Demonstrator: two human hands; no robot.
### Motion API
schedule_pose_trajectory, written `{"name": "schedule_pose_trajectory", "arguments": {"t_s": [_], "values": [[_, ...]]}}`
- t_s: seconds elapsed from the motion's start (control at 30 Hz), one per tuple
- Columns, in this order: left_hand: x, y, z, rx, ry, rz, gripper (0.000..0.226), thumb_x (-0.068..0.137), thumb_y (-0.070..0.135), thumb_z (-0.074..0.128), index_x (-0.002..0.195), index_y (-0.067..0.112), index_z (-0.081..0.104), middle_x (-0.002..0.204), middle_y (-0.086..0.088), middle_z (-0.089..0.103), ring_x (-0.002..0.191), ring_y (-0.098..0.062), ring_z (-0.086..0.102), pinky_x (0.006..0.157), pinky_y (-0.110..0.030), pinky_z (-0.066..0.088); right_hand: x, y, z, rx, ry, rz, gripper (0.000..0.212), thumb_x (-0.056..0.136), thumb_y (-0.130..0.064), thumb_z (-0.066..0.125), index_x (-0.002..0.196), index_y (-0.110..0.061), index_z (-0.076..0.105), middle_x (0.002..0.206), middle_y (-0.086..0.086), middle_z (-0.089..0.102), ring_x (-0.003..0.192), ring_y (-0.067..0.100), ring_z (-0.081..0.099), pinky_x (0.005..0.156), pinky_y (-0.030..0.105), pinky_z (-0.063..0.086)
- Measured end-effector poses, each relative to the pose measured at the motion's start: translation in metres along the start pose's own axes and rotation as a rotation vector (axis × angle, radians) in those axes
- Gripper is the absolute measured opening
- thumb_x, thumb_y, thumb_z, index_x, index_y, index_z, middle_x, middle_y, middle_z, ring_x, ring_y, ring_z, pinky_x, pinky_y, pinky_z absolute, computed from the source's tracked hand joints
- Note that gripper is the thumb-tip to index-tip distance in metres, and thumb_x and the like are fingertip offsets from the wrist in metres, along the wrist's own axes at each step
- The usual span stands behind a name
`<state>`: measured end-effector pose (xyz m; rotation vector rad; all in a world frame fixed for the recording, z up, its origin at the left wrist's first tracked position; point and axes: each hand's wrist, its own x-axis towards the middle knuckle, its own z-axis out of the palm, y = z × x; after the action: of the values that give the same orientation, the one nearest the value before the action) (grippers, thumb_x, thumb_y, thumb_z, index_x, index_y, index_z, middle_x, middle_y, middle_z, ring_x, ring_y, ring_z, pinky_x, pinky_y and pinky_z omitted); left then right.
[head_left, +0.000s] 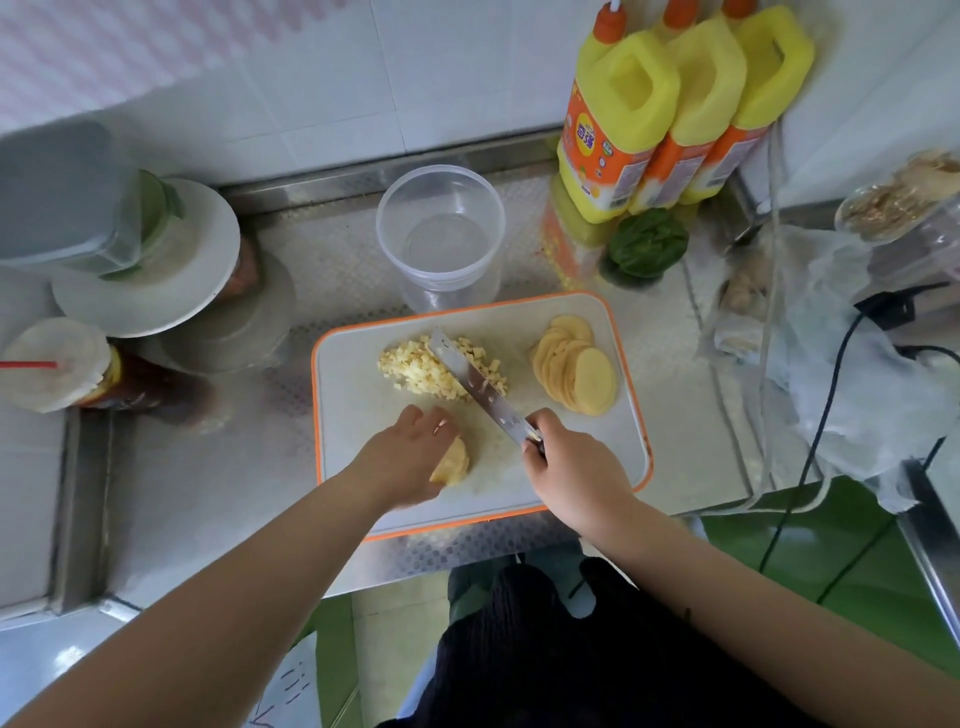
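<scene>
A white cutting board with an orange rim (631, 415) lies on the steel counter. On it sits a pile of diced potato (415, 371) at the back middle and a fanned stack of potato slices (579, 371) at the right. My left hand (410, 457) holds a small stack of potato slices (453, 464) at the board's front. My right hand (569, 462) grips the handle of a knife (475, 384), whose blade points up-left across the diced pile.
An empty clear plastic tub (441, 236) stands just behind the board. Three yellow bottles (675, 109) and a green vegetable (647, 244) stand at the back right. Stacked plates and containers (150, 270) and a lidded cup with a straw (57, 364) are on the left. Plastic bags and cables (852, 364) are on the right.
</scene>
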<state>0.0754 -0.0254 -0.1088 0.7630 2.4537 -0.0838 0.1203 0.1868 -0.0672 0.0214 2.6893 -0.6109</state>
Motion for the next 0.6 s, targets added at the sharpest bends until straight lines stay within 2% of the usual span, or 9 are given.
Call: {"name": "schedule_pose_trajectory", "arguments": {"t_s": [0.13,0.27,0.37,0.43,0.5,0.6], "values": [[-0.005,0.011,0.008,-0.146,0.053,-0.194,0.071,0.088,0.044,0.066,0.144,0.014,0.035,0.144,-0.005,0.032,0.123,-0.028,0.036,0.089,-0.037,0.052,0.008,0.002,-0.003,-0.002,-0.018,-0.005,0.021,0.100,-0.030,0.038,0.117,-0.020,0.045,0.069,-0.001,0.056,0.062,0.025,0.053,0.050,0.031,0.033],[-0.007,0.035,0.017,-0.322,0.105,-0.508,0.070,0.088,0.047,0.065,0.142,0.015,0.032,0.137,-0.007,0.032,0.117,-0.029,0.039,0.086,-0.035,0.048,0.015,0.003,-0.003,-0.043,-0.036,-0.049,0.021,0.099,-0.030,0.039,0.114,-0.018,0.049,0.074,0.001,0.058,0.069,0.026,0.058,0.051,0.031,0.034],[-0.004,0.057,0.019,-0.502,0.182,-0.705,0.068,0.089,0.043,0.064,0.140,0.010,0.033,0.133,-0.009,0.033,0.114,-0.031,0.038,0.088,-0.036,0.044,0.019,0.001,-0.001,-0.151,-0.027,-0.118,0.023,0.099,-0.033,0.039,0.105,-0.014,0.051,0.063,-0.005,0.043,0.064,0.025,0.050,0.045,0.030,0.024],[-0.003,0.064,0.021,-0.609,0.258,-0.764,0.065,0.090,0.041,0.063,0.140,0.011,0.033,0.133,-0.009,0.032,0.115,-0.031,0.035,0.091,-0.037,0.042,0.022,-0.002,0.002,-0.200,-0.044,-0.141,0.025,0.100,-0.034,0.038,0.101,-0.013,0.052,0.060,-0.006,0.034,0.063,0.023,0.045,0.044,0.029,0.019],[-0.005,0.066,0.024,-0.659,0.304,-0.771,0.067,0.091,0.045,0.062,0.141,0.013,0.032,0.135,-0.007,0.031,0.118,-0.030,0.034,0.093,-0.038,0.042,0.025,-0.004,0.005,-0.230,-0.059,-0.161,0.028,0.101,-0.037,0.037,0.100,-0.013,0.053,0.060,-0.006,0.033,0.063,0.022,0.045,0.046,0.030,0.022],[-0.012,0.061,0.037,-0.535,0.360,-0.717,0.079,0.086,0.059,0.060,0.143,0.014,0.030,0.143,-0.006,0.030,0.126,-0.028,0.034,0.096,-0.040,0.045,0.026,-0.008,0.005,-0.266,-0.067,-0.196,0.031,0.102,-0.039,0.036,0.096,-0.014,0.054,0.060,-0.006,0.032,0.063,0.022,0.043,0.046,0.030,0.021]]}}
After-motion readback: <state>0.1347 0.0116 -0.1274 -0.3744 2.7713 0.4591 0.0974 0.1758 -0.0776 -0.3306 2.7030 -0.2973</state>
